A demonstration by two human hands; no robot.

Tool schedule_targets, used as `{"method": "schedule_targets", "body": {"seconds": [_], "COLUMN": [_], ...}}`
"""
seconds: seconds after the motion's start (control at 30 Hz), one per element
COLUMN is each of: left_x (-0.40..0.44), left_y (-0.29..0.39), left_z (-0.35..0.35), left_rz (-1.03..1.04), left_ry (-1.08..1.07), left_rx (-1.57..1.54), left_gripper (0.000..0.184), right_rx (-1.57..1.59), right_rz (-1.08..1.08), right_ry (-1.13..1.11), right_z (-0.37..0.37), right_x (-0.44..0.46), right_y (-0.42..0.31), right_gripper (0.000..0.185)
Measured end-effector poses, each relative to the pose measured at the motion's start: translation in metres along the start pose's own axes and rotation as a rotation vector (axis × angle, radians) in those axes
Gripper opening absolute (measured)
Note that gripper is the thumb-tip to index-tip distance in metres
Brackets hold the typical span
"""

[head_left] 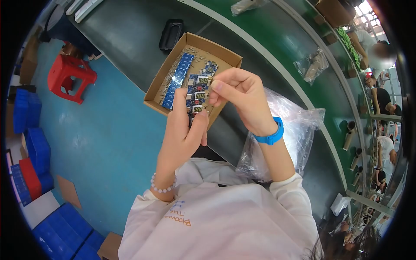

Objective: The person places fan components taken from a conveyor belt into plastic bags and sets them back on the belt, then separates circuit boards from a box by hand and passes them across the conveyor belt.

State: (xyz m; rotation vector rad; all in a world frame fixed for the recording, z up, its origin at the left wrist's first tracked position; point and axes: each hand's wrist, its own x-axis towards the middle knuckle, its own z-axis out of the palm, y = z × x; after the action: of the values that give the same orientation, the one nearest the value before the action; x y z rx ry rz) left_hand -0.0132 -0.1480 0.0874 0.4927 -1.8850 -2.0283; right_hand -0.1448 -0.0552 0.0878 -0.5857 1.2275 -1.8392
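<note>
Open blue floor [117, 143] is bounded by the straight edge of one dark, smooth table [125, 47]. One red plastic stool [71, 69] is seen beyond that edge. One crinkled clear bag [299, 125] is spread to the right of one shallow cardboard box [216, 47], which is placed at the table's edge. Above the box, one strip of circuit boards [199, 95] is pinched between thumb and fingers of the left hand [180, 134]; three rectangular number displays [199, 95] are counted. The right hand's [242, 95] thumb and fingertips are drawn together at the strip's edge; what is pinched cannot be told.
</note>
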Motion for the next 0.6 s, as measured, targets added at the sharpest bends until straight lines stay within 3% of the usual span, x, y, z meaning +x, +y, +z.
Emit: {"method": "schedule_targets", "body": {"seconds": [0.2,0.33,0.37,0.4,0.5,0.6], "left_x": [-0.007,-0.019,-0.022,-0.024,-0.029,-0.033], "left_y": [-0.002,-0.014,-0.017,-0.019,-0.021,-0.029], "left_z": [-0.016,-0.047,-0.054,-0.058,-0.064,-0.064], "left_rz": [-0.116,-0.141,-0.097,-0.050,-0.030,-0.055], "left_ry": [0.015,-0.044,-0.015,0.015,0.094,0.114], "left_rx": [-0.029,-0.295,-0.301,-0.308,-0.335,-0.347], "left_gripper": [0.024,0.025,0.023,0.021,0.015,0.015], "right_rx": [-0.050,-0.434,-0.576,-0.760,-1.297,-1.559], "right_rz": [-0.014,-0.015,0.035,-0.177,-0.276,-0.379], "right_ry": [0.009,-0.373,-0.372,-0.229,0.125,0.108], "right_z": [0.018,0.004,-0.004,-0.020,-0.029,-0.032], "right_x": [0.002,0.040,0.057,0.075,0.097,0.109], "right_y": [0.005,0.005,0.004,0.022,0.032,0.045], "right_gripper": [0.010,0.013,0.016,0.019,0.013,0.008]}}
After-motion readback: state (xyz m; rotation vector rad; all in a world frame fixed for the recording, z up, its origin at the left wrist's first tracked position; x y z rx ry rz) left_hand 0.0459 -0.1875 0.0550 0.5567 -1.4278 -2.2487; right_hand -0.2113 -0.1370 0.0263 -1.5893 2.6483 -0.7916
